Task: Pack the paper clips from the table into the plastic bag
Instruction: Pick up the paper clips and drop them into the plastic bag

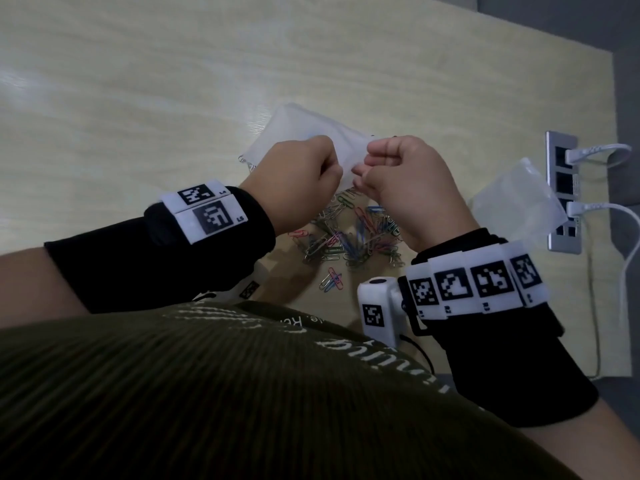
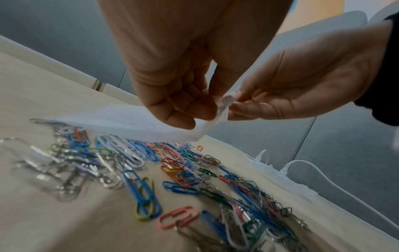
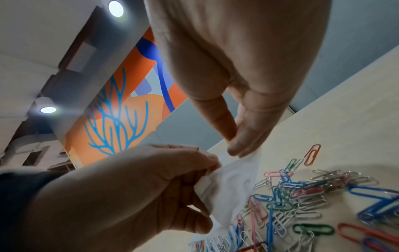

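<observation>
A: Left hand point(image 1: 294, 181) and right hand point(image 1: 405, 181) both pinched the plastic bag point(image 1: 301, 133) at its near edge, held between them.

B: And the paper clips point(image 1: 349, 237) lay heaped on the table point(image 1: 138, 98) just beneath both hands.

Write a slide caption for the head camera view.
Both hands, left hand and right hand, pinch a plastic bag above scattered paper clips.
</observation>
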Action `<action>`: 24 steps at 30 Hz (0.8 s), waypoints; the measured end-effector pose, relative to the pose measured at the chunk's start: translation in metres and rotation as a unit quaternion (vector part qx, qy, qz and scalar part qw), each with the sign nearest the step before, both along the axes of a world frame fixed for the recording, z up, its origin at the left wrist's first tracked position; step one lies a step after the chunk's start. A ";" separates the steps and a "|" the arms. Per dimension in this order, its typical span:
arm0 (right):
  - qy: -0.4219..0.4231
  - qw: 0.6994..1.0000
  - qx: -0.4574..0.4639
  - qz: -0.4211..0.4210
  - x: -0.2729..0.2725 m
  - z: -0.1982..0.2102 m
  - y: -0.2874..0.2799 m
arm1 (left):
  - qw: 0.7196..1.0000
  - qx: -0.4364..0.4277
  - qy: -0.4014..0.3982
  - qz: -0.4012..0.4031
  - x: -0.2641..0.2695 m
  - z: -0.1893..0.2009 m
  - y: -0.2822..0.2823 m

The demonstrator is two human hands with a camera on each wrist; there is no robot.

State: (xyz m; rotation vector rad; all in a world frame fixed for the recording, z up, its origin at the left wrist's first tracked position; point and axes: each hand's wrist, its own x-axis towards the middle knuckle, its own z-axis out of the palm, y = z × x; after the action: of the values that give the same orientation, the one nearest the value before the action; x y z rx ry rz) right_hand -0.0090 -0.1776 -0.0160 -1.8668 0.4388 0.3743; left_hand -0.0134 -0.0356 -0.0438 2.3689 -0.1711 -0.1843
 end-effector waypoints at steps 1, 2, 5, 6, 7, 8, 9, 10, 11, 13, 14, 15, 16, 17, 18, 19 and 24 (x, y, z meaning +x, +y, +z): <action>-0.020 1.000 -0.016 0.004 -0.001 -0.001 0.000 | 1.000 -0.003 0.006 0.002 0.000 0.000 0.000; -0.041 0.999 -0.027 0.003 -0.001 -0.001 0.001 | 1.000 -0.005 0.010 0.005 -0.001 0.000 -0.001; -0.113 0.991 -0.070 -0.030 0.002 -0.002 -0.004 | 1.000 -0.007 0.018 0.016 0.000 -0.001 0.002; -0.130 0.986 -0.095 -0.040 0.003 -0.003 -0.007 | 1.000 -0.006 0.021 0.020 0.001 -0.001 0.004; -0.138 0.981 -0.130 -0.039 0.004 -0.006 -0.012 | 0.999 -0.004 0.023 0.023 0.001 -0.002 0.005; -0.129 0.975 -0.179 -0.018 0.006 -0.011 -0.018 | 0.999 -0.002 0.025 0.025 0.002 -0.003 0.007; -0.098 0.966 -0.238 0.022 0.007 -0.018 -0.025 | 0.999 0.000 0.027 0.027 0.002 -0.004 0.007; -0.055 0.952 -0.292 0.072 0.007 -0.026 -0.031 | 0.999 0.002 0.027 0.030 0.002 -0.005 0.008; -0.025 0.936 -0.328 0.124 0.006 -0.033 -0.034 | 0.999 0.003 0.026 0.032 0.002 -0.005 0.008; -0.030 0.907 -0.359 0.217 0.003 -0.044 -0.032 | 0.999 0.003 0.020 0.035 0.001 -0.006 0.009; -0.038 0.895 -0.367 0.252 0.001 -0.049 -0.029 | 0.999 0.005 0.017 0.035 0.001 -0.006 0.009; -0.041 0.882 -0.382 0.275 -0.001 -0.053 -0.025 | 0.999 0.007 0.015 0.034 0.001 -0.006 0.009; -0.047 0.871 -0.397 0.284 -0.003 -0.056 -0.023 | 0.999 0.010 0.013 0.034 0.001 -0.006 0.010; -0.061 0.865 -0.412 0.281 -0.004 -0.057 -0.021 | 0.999 0.012 0.013 0.033 0.001 -0.006 0.011; -0.083 0.862 -0.422 0.269 -0.006 -0.058 -0.019 | 0.999 0.013 0.015 0.034 0.001 -0.005 0.012; -0.107 0.860 -0.428 0.257 -0.006 -0.058 -0.018 | 0.999 0.014 0.017 0.035 0.001 -0.005 0.013; -0.138 0.845 -0.458 0.240 -0.006 -0.065 -0.019 | 0.999 0.011 0.025 0.041 0.002 -0.003 0.014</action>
State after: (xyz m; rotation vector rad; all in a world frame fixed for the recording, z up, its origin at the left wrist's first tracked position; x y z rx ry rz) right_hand -0.0148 -0.1970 -0.0807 -2.9359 -0.1106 0.2182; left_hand -0.0117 -0.0214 -0.0468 2.3866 -0.0474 -0.2065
